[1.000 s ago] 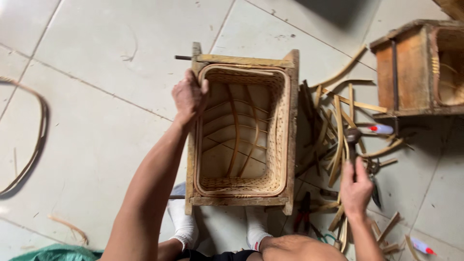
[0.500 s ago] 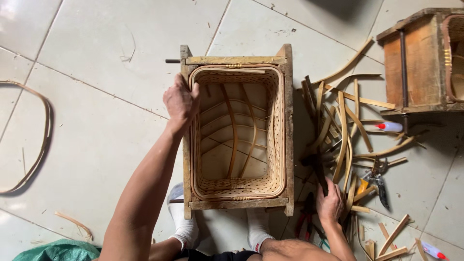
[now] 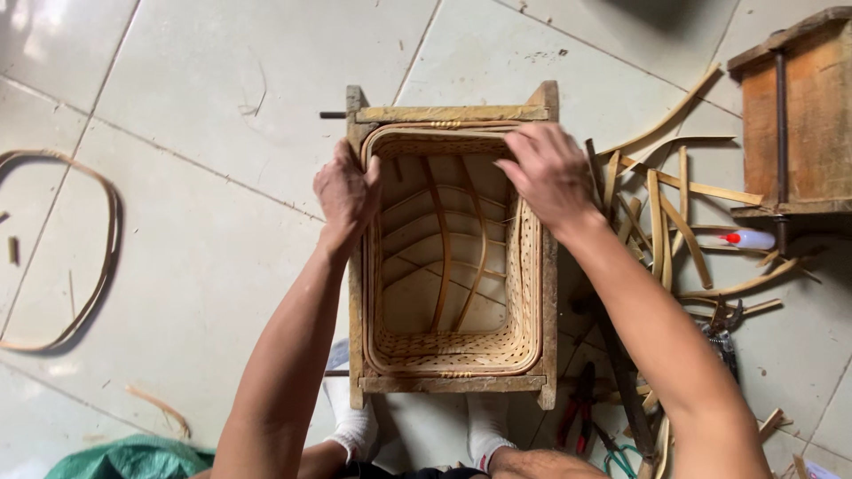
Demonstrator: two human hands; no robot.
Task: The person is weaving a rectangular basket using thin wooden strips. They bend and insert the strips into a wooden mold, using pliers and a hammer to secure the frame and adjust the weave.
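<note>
**Both hands on the basket rim, basket seated in its wooden frame**

Landmark: the wooden frame [image 3: 453,113], a box-shaped mould standing open-topped on the tile floor [image 3: 204,80], between my feet in white socks [image 3: 359,430].

Woven basket [image 3: 448,350] sits inside the frame, walls snug against the boards all round. Curved ribs run down the inside to the bottom.

Left hand [image 3: 346,191]: on the frame's left side, toward the far end. Grip is clenched over the basket rim and the frame edge together, fingers curled inward, thumb outside.

Right hand [image 3: 550,173]: at the frame's far right corner. Grip is clamped down on the basket rim, fingers spread along the far edge, palm over the corner. Nothing else held in it.

Around the frame:
- Metal rod [image 3: 333,115] sticks out of the far left corner.
- Loose bamboo strips [image 3: 661,222] in a heap just right of the frame, some crossing each other.
- Small white bottle with a red cap [image 3: 750,239] further right, past the strips.
- Second wooden frame [image 3: 799,115] well to the right, toward the far side.
- Red-handled pliers [image 3: 581,408] on the floor beside the near right corner; another metal tool [image 3: 723,319] lies to the right among the strips, kind unclear.
- Looped strip hoop [image 3: 80,257] well to the left, lying flat.
- Green fabric [image 3: 133,457] near left, at the edge of view.
</note>
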